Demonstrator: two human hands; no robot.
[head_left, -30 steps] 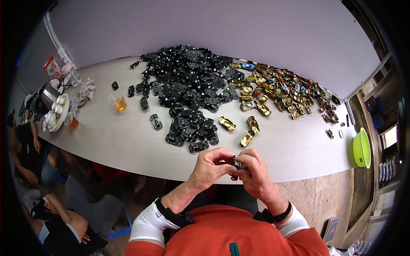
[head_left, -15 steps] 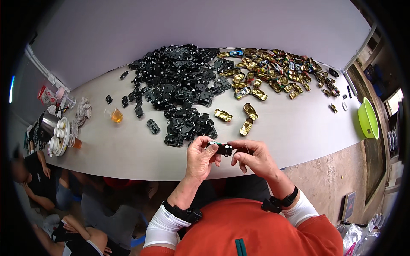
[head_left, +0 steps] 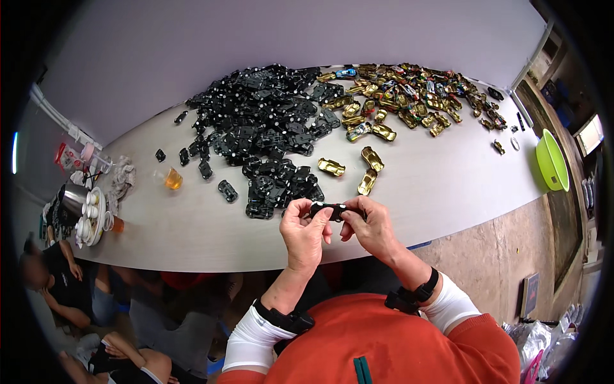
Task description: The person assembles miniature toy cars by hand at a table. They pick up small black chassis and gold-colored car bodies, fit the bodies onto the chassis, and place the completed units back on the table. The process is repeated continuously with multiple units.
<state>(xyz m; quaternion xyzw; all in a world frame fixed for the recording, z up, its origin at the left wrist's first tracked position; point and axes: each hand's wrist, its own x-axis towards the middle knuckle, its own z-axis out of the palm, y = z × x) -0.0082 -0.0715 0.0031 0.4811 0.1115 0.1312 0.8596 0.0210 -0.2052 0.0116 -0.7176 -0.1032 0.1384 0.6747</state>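
A toy car with a black underside and white wheels is held over the table's near edge. My left hand is closed on its left end, thumb toward me. My right hand pinches its right end between thumb and fingers. Most of the car's body is hidden by my fingers. Just beyond my left hand lies the near part of a big heap of black toy car bases. Beyond my right hand are loose gold toy cars: one close by, another behind it, and a third to the left.
Many gold and coloured toy cars are heaped at the far right. A green basin stands at the table's right edge. At the left are a cup of amber drink, a cloth and a tray of cups. People sit at the lower left.
My right fingers, earlier spread beside the car's right end, have closed on it. The car has moved slightly away from me and turned so more of its underside shows.
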